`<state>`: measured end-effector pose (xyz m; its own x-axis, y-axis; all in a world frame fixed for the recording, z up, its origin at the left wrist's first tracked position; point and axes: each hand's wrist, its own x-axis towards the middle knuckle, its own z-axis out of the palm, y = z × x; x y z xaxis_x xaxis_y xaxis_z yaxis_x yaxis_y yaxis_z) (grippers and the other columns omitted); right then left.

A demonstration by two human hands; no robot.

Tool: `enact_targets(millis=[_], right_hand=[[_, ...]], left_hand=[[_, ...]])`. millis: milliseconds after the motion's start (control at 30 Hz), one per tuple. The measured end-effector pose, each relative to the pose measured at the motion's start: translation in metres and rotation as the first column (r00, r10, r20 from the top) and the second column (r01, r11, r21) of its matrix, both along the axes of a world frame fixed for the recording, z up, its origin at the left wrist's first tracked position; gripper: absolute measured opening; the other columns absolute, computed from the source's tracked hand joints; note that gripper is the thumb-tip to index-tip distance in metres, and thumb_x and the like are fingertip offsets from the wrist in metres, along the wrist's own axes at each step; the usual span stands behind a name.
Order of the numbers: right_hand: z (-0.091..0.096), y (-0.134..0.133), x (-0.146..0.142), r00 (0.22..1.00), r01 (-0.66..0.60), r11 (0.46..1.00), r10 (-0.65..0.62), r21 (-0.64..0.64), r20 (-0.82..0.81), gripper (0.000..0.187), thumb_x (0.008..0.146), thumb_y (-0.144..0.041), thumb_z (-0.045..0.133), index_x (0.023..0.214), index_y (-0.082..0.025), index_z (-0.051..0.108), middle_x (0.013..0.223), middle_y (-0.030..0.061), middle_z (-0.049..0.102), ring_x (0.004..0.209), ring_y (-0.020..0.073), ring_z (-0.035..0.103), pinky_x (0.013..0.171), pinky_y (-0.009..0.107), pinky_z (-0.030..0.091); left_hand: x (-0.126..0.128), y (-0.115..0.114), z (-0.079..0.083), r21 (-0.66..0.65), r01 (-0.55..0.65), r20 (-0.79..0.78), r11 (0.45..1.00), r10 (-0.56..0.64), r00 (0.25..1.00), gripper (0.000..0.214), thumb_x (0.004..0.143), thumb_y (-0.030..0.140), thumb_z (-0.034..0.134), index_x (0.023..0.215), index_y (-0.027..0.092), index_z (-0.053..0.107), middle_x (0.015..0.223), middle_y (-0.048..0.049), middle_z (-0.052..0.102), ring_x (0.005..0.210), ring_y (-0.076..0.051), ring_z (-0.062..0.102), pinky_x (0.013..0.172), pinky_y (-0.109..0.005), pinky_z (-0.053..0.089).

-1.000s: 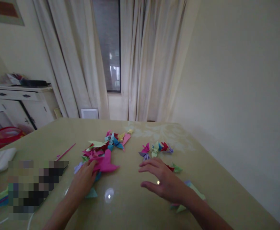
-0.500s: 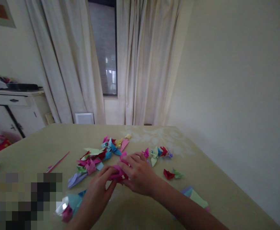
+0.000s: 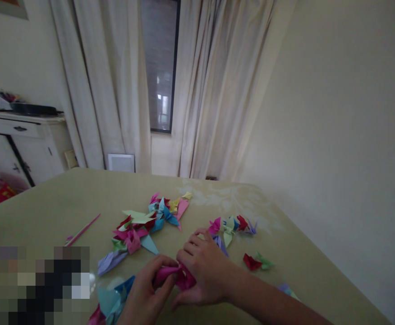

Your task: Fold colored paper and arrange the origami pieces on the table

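Observation:
A bright pink folded paper piece point(image 3: 186, 279), which looks like origami, is held between my two hands above the table. My left hand point(image 3: 150, 286) pinches its left part between thumb and fingers. The right hand point(image 3: 206, 266) closes around the other end, with its thumb low and apart. Fingers cover much of the paper, so its full shape is hidden. Beyond my hands lies a pile of colourful origami pieces point(image 3: 133, 239). Just past the right hand sits another small group, with a pale green folded piece point(image 3: 228, 234) in it.
Blue and teal folded papers point(image 3: 107, 301) lie by my left forearm. A red piece point(image 3: 252, 262) and a green piece point(image 3: 265, 262) are at right. A thin pink stick point(image 3: 85, 228) lies at left on the table point(image 3: 109, 187). Curtains and a cabinet point(image 3: 48, 135) stand behind.
The view has shifted slightly, so the scene sits differently. Both hands have come closer to me with the pink paper, and the right fingers have moved around it. A purple piece now shows beyond the right hand.

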<state>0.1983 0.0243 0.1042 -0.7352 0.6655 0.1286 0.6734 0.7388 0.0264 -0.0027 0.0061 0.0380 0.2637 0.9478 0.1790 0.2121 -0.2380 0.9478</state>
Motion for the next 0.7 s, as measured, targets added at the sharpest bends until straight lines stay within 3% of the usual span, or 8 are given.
enact_targets(millis=[100, 233, 300, 333, 400, 500, 600, 700], right_hand=[[0.005, 0.004, -0.006, 0.999, -0.005, 1.0, 0.006, -0.019, 0.053, 0.046, 0.091, -0.063, 0.067, 0.101, -0.019, 0.067, 0.096, 0.0106, 0.077, 0.094, 0.0285, 0.065, 0.099, 0.049, 0.036], [0.023, 0.044, 0.012, 0.999, 0.027, 0.999, -0.028, -0.032, -0.04, 0.017, 0.094, -0.036, 0.07, 0.093, -0.019, 0.071, 0.089, 0.0085, 0.077, 0.091, 0.0256, 0.067, 0.1, 0.047, 0.037], [0.035, 0.082, 0.037, 0.948, 0.204, 0.972, -0.225, -0.112, -0.226, 0.017, 0.09, -0.036, 0.076, 0.086, -0.019, 0.072, 0.083, 0.0052, 0.076, 0.086, 0.0235, 0.067, 0.101, 0.046, 0.039], [0.039, 0.103, 0.052, 0.862, 0.33, 0.926, -0.374, -0.182, -0.341, 0.019, 0.088, -0.037, 0.079, 0.085, -0.019, 0.074, 0.082, 0.0041, 0.075, 0.085, 0.0225, 0.067, 0.099, 0.042, 0.042], [0.043, 0.145, 0.083, 0.78, 0.433, 0.874, -0.485, -0.22, -0.395, 0.021, 0.099, -0.035, 0.066, 0.096, -0.016, 0.075, 0.091, 0.0063, 0.076, 0.086, 0.0229, 0.069, 0.088, 0.037, 0.05], [0.032, 0.187, 0.116, 0.684, 0.542, 0.793, -0.609, -0.279, -0.4, 0.026, 0.105, -0.036, 0.062, 0.111, -0.013, 0.073, 0.107, 0.0077, 0.074, 0.092, 0.0239, 0.071, 0.082, 0.038, 0.059], [0.01, 0.2, 0.133, 0.602, 0.602, 0.728, -0.684, -0.328, -0.413, 0.034, 0.103, -0.038, 0.069, 0.129, -0.018, 0.066, 0.128, 0.0082, 0.068, 0.107, 0.0254, 0.071, 0.089, 0.044, 0.062], [-0.002, 0.197, 0.138, 0.519, 0.643, 0.692, -0.708, -0.326, -0.48, 0.032, 0.103, -0.037, 0.068, 0.132, -0.021, 0.066, 0.135, 0.0091, 0.066, 0.113, 0.0256, 0.069, 0.094, 0.044, 0.061]], left_hand=[[-0.001, -0.001, -0.009, -0.091, -0.052, 0.069, 0.995, 0.058, 0.996, 0.028, 0.089, 0.049, 0.072, 0.099, 0.023, 0.074, 0.093, -0.0049, 0.079, 0.086, -0.024, 0.076, 0.08, -0.032, 0.061], [0.0, -0.005, -0.012, -0.102, -0.153, 0.209, 0.983, 0.171, 0.963, 0.056, 0.088, 0.052, 0.074, 0.136, 0.028, 0.058, 0.132, -0.0103, 0.072, 0.101, -0.025, 0.077, 0.092, -0.038, 0.064], [-0.005, 0.001, -0.004, 0.008, -0.188, 0.093, 0.982, 0.186, 0.978, 0.055, 0.092, 0.049, 0.069, 0.141, 0.03, 0.054, 0.138, -0.0115, 0.068, 0.105, -0.025, 0.076, 0.092, -0.04, 0.064], [-0.01, 0.007, 0.001, 0.079, -0.201, 0.001, 0.976, 0.202, 0.979, 0.051, 0.094, 0.048, 0.066, 0.14, 0.03, 0.055, 0.136, -0.0118, 0.068, 0.106, -0.026, 0.075, 0.091, -0.041, 0.064], [-0.022, 0.025, 0.015, 0.227, -0.215, -0.203, 0.95, 0.262, 0.944, 0.045, 0.096, 0.044, 0.062, 0.138, 0.028, 0.058, 0.134, -0.0121, 0.069, 0.112, -0.029, 0.072, 0.096, -0.046, 0.062], [-0.038, 0.061, 0.028, 0.414, -0.246, -0.507, 0.877, 0.446, 0.738, 0.041, 0.095, 0.031, 0.061, 0.135, 0.022, 0.062, 0.138, -0.0151, 0.067, 0.127, -0.035, 0.064, 0.108, -0.055, 0.051], [-0.048, 0.096, 0.027, 0.493, -0.279, -0.663, 0.824, 0.564, 0.492, 0.044, 0.091, 0.02, 0.063, 0.135, 0.015, 0.066, 0.145, -0.0198, 0.065, 0.134, -0.039, 0.059, 0.113, -0.056, 0.044], [-0.053, 0.118, 0.024, 0.489, -0.277, -0.692, 0.827, 0.562, 0.454, 0.026, 0.093, 0.016, 0.06, 0.113, 0.018, 0.077, 0.135, -0.0149, 0.074, 0.127, -0.036, 0.066, 0.113, -0.053, 0.044]])
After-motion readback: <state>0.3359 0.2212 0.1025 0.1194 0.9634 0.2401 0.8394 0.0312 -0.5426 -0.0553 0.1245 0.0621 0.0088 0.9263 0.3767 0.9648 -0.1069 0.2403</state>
